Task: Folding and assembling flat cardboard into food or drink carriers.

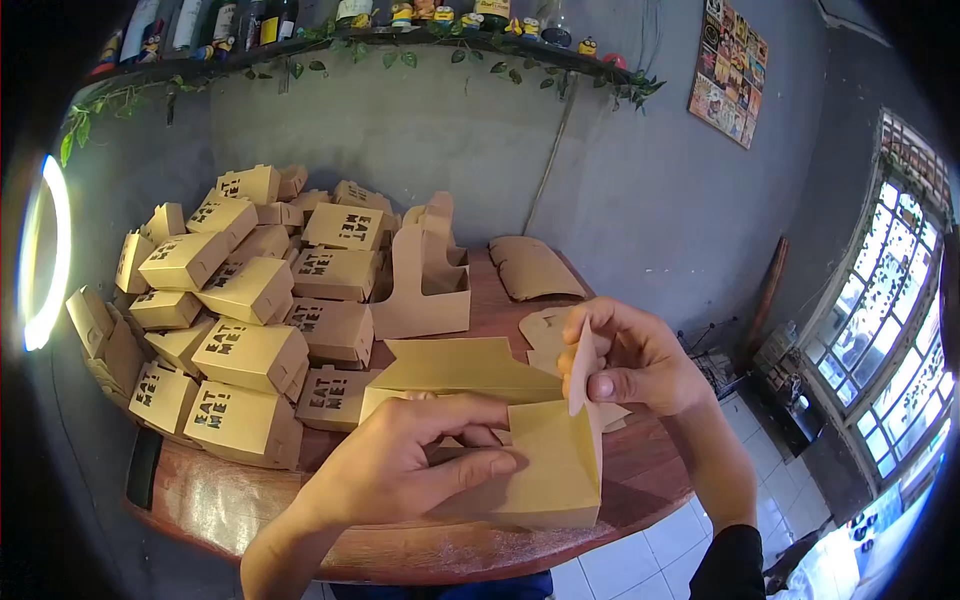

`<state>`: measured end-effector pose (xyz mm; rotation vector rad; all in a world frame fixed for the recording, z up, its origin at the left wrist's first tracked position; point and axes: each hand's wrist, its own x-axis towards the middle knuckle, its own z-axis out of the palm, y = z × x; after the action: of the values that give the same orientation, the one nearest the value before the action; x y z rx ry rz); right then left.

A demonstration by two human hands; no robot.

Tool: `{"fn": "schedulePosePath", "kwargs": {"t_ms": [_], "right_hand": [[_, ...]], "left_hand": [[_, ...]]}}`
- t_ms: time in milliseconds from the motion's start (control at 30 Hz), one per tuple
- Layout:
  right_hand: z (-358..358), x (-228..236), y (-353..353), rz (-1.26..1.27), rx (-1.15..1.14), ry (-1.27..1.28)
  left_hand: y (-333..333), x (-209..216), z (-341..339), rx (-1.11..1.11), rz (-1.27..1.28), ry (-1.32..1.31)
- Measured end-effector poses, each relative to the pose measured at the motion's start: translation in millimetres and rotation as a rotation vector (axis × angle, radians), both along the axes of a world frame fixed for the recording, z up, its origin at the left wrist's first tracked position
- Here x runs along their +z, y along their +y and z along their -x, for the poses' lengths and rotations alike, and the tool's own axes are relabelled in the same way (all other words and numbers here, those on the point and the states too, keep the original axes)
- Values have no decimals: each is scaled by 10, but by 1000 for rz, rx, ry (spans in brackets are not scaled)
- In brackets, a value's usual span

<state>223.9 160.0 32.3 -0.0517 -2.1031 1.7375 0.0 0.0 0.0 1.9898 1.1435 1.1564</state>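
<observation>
The right hand (622,368) pinches the upright end flap (579,372) of a part-folded, rectangular brown cardboard box (550,475), which lies toward its eight o'clock above the bench (225,492), long axis roughly nine-to-three; the left hand (425,455) grips its near side.

The table (230,500) (reddish-brown, glossy) carries piled boxes (250,355), a carrier (425,312) and cardboard sheets (535,268).

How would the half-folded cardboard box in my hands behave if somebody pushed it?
The box is probably light, being thin folded card. Its walls may give easily, since its back panel stands open. Its flat sides suggest it would hardly roll.
</observation>
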Motion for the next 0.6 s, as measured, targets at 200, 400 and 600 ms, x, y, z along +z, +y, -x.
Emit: {"fn": "schedulePosePath", "kwargs": {"t_ms": [200, 400, 600], "right_hand": [[52, -2, -84, 109, -29, 53], [72, 46, -97, -235, -237, -165], [146, 94, -276, -240, -219, -143]], "left_hand": [[-27, 0, 7, 8, 66, -255], [-19, -20, 37, -26, -109, -193], [-5, -15, -34, 74, 13, -251]]}}
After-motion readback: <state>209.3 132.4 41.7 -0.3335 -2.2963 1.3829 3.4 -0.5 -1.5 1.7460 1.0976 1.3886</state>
